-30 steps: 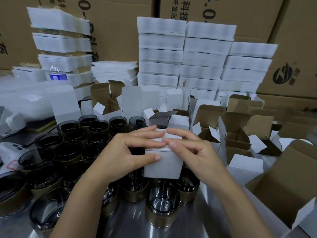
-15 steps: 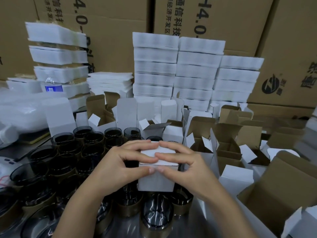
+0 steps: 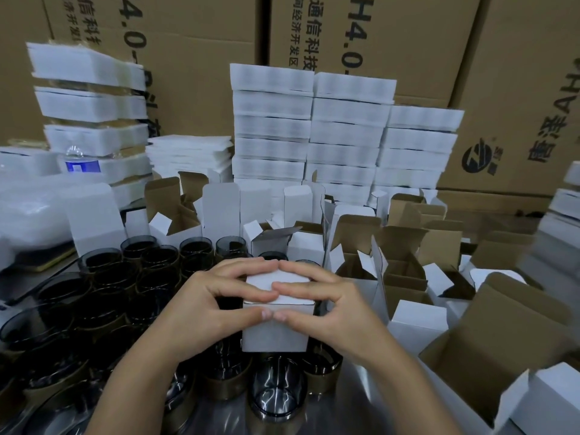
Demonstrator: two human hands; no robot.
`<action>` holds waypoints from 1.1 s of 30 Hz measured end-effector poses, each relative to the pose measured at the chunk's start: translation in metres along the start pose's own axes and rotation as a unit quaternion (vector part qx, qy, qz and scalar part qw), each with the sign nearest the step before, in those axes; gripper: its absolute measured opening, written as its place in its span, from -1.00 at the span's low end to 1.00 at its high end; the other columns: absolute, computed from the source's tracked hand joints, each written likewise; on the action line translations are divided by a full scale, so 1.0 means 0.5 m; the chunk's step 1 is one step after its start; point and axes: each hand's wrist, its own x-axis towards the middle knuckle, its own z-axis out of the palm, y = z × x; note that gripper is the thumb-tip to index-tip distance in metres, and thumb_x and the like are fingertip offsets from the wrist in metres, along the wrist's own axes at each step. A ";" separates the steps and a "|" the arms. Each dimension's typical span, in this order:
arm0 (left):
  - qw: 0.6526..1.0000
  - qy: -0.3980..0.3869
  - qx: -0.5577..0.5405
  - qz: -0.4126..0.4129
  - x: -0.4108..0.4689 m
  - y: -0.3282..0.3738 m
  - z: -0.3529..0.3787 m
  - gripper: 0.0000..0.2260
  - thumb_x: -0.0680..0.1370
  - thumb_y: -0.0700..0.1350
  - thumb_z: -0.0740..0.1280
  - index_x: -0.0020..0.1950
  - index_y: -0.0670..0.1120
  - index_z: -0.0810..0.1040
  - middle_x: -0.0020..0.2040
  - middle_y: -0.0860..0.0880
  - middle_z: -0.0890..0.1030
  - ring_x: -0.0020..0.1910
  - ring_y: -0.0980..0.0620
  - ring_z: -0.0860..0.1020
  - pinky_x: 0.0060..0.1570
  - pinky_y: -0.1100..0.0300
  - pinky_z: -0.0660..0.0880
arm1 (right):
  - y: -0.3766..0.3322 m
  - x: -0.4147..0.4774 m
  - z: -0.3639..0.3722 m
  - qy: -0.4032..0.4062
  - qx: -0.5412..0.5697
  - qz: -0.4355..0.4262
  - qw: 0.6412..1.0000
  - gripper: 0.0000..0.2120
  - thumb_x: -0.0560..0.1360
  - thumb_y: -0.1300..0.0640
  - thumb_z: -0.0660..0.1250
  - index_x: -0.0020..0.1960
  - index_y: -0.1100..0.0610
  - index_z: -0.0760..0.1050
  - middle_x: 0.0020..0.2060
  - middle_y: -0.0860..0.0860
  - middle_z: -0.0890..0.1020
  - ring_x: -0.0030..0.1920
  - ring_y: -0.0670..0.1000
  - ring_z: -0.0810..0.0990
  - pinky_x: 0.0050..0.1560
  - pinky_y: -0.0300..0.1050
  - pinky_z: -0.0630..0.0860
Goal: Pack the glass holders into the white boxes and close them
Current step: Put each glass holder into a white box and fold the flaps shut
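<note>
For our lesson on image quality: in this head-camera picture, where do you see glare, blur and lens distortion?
Head view: glare streaks the nearest glass holder. The box between the left hand and right hand is sharp, while the stack at the right edge smears into blur. The wide lens tilts and bows the cartons behind, and the light is dim and cool.

Dim, bluish indoor light, soft shadows, faint white glints on the dark glass holders (image 3: pixel 276 400), dull sheen on the desk (image 3: pixel 357 403), wide-angle bending and blur toward the edges.
</note>
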 end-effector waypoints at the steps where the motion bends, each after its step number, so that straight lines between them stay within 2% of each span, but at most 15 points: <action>1: 1.000 0.001 -0.004 -0.005 0.000 0.000 0.001 -0.80 0.29 -0.03 0.49 -0.14 0.20 0.71 0.16 0.27 0.60 0.29 0.24 0.46 0.28 0.16 0.37 | 0.000 0.000 -0.001 -0.002 -0.003 0.003 1.000 -0.66 0.31 -0.16 0.46 0.09 -0.25 0.60 0.25 -0.32 0.50 0.32 -0.22 0.40 0.34 -0.04 0.37; 3: 1.000 0.006 -0.009 -0.017 -0.001 -0.001 0.002 -0.81 0.28 -0.03 0.49 -0.14 0.18 0.72 0.19 0.28 0.58 0.31 0.25 0.44 0.31 0.14 0.36 | 0.001 0.002 -0.004 -0.010 -0.008 0.015 1.000 -0.64 0.29 -0.19 0.46 0.09 -0.27 0.59 0.27 -0.34 0.46 0.34 -0.25 0.36 0.37 -0.09 0.34; 5: 1.000 0.007 -0.009 -0.028 -0.002 -0.003 0.001 -0.81 0.28 -0.02 0.49 -0.13 0.16 0.72 0.23 0.31 0.54 0.32 0.26 0.43 0.34 0.15 0.33 | -0.004 0.004 -0.013 -0.033 -0.019 0.038 0.999 -0.61 0.26 -0.22 0.46 0.08 -0.36 0.56 0.36 -0.39 0.34 0.39 -0.31 0.26 0.40 -0.17 0.26; 8: 0.999 0.006 0.003 -0.042 -0.004 -0.006 -0.003 -0.77 0.23 0.02 0.51 -0.13 0.17 0.72 0.34 0.37 0.42 0.36 0.34 0.35 0.32 0.32 0.28 | -0.016 0.006 -0.028 -0.084 -0.026 0.072 0.994 -0.61 0.33 -0.09 0.50 0.09 -0.41 0.53 0.46 -0.34 0.12 0.44 -0.30 0.14 0.44 -0.18 0.22; 11: 0.999 -0.010 -0.009 -0.052 -0.004 -0.003 -0.004 -0.64 0.20 -0.03 0.55 -0.02 0.21 0.69 0.41 0.36 0.33 0.36 0.39 0.30 0.19 0.52 0.33 | -0.037 0.007 -0.025 -0.074 -0.033 0.097 0.992 -0.55 0.36 0.03 0.52 0.17 -0.31 0.53 0.45 -0.27 0.20 0.42 -0.24 0.23 0.41 -0.14 0.30; 14: 0.997 -0.001 -0.068 -0.043 -0.008 -0.004 -0.009 -0.32 0.21 -0.05 0.65 0.25 0.33 0.51 0.42 0.27 0.37 0.38 0.26 0.37 0.18 0.42 0.41 | -0.085 0.005 -0.030 -0.028 -0.105 0.073 0.991 -0.41 0.34 -0.05 0.52 0.33 -0.23 0.42 0.29 -0.30 0.33 0.31 -0.25 0.32 0.37 -0.13 0.33; 16: 0.992 0.030 -0.115 -0.027 -0.010 -0.005 -0.016 -0.28 0.25 0.02 0.52 0.38 0.28 0.39 0.39 0.22 0.43 0.36 0.17 0.43 0.17 0.31 0.48 | -0.131 0.000 -0.077 0.019 -0.115 0.049 0.992 -0.37 0.32 -0.12 0.51 0.33 -0.29 0.37 0.22 -0.33 0.35 0.24 -0.27 0.35 0.27 -0.23 0.41; 18: 0.993 0.051 -0.111 0.001 -0.013 -0.006 -0.020 -0.36 0.38 -0.03 0.48 0.40 0.28 0.36 0.41 0.21 0.41 0.36 0.14 0.43 0.18 0.27 0.48 | -0.190 -0.008 -0.157 0.079 -0.144 0.029 0.986 -0.35 0.23 -0.25 0.47 0.28 -0.42 0.34 0.16 -0.35 0.36 0.15 -0.29 0.41 0.07 -0.29 0.52; 20: 0.993 0.056 -0.103 0.013 -0.014 -0.008 -0.017 -0.39 0.47 -0.18 0.44 0.37 0.32 0.36 0.42 0.19 0.41 0.36 0.12 0.44 0.18 0.25 0.49 | -0.240 -0.017 -0.264 0.160 -0.214 0.013 0.963 -0.34 0.16 -0.31 0.44 0.23 -0.48 0.34 0.14 -0.31 0.40 0.08 -0.33 0.45 -0.15 -0.36 0.55; 22: 0.994 0.047 -0.097 0.015 -0.014 -0.009 -0.012 -0.38 0.44 -0.21 0.37 0.37 0.33 0.37 0.40 0.17 0.43 0.34 0.11 0.45 0.17 0.24 0.50 | -0.270 -0.027 -0.380 0.247 -0.282 0.015 0.927 -0.31 0.11 -0.31 0.47 0.22 -0.47 0.35 0.15 -0.21 0.46 0.06 -0.24 0.50 -0.11 -0.24 0.55; 24: 0.996 0.034 -0.086 0.016 -0.014 -0.011 -0.009 -0.38 0.46 -0.19 0.42 0.38 0.33 0.35 0.38 0.16 0.46 0.32 0.10 0.47 0.16 0.25 0.50 | -0.264 -0.040 -0.494 0.320 -0.318 0.046 0.891 -0.26 0.06 -0.31 0.51 0.21 -0.40 0.36 0.11 -0.21 0.49 0.04 -0.19 0.50 -0.10 -0.18 0.47; 26: 0.996 0.028 -0.078 0.015 -0.013 -0.013 -0.008 -0.38 0.47 -0.19 0.42 0.39 0.33 0.34 0.37 0.14 0.47 0.31 0.10 0.49 0.16 0.25 0.50 | -0.218 -0.055 -0.600 0.387 -0.325 0.103 0.857 -0.26 0.09 -0.24 0.55 0.23 -0.28 0.38 0.18 -0.14 0.48 0.03 -0.10 0.49 -0.08 -0.15 0.43; 27: 0.997 0.028 -0.075 0.016 -0.012 -0.014 -0.008 -0.38 0.46 -0.20 0.41 0.39 0.32 0.34 0.36 0.13 0.48 0.30 0.09 0.50 0.15 0.26 0.50 | -0.184 -0.065 -0.643 0.403 -0.330 0.158 0.839 -0.27 0.14 -0.18 0.57 0.26 -0.22 0.39 0.25 -0.06 0.46 0.07 -0.03 0.47 -0.05 -0.08 0.44; 30: 0.997 0.027 -0.071 0.022 -0.011 -0.017 -0.008 -0.39 0.47 -0.19 0.41 0.39 0.31 0.36 0.33 0.10 0.52 0.26 0.08 0.53 0.13 0.27 0.50 | -0.067 -0.105 -0.702 0.347 -0.353 0.362 0.790 -0.22 0.26 -0.05 0.57 0.39 0.02 0.33 0.32 0.17 0.41 0.22 0.23 0.43 0.15 0.20 0.46; 33: 0.997 0.024 -0.066 0.021 -0.011 -0.021 -0.011 -0.44 0.47 -0.07 0.47 0.39 0.29 0.37 0.29 0.09 0.56 0.23 0.07 0.56 0.12 0.28 0.51 | 0.019 -0.147 -0.660 0.262 -0.426 0.457 0.736 -0.23 0.33 0.03 0.54 0.43 0.14 0.29 0.32 0.26 0.32 0.31 0.28 0.30 0.23 0.16 0.36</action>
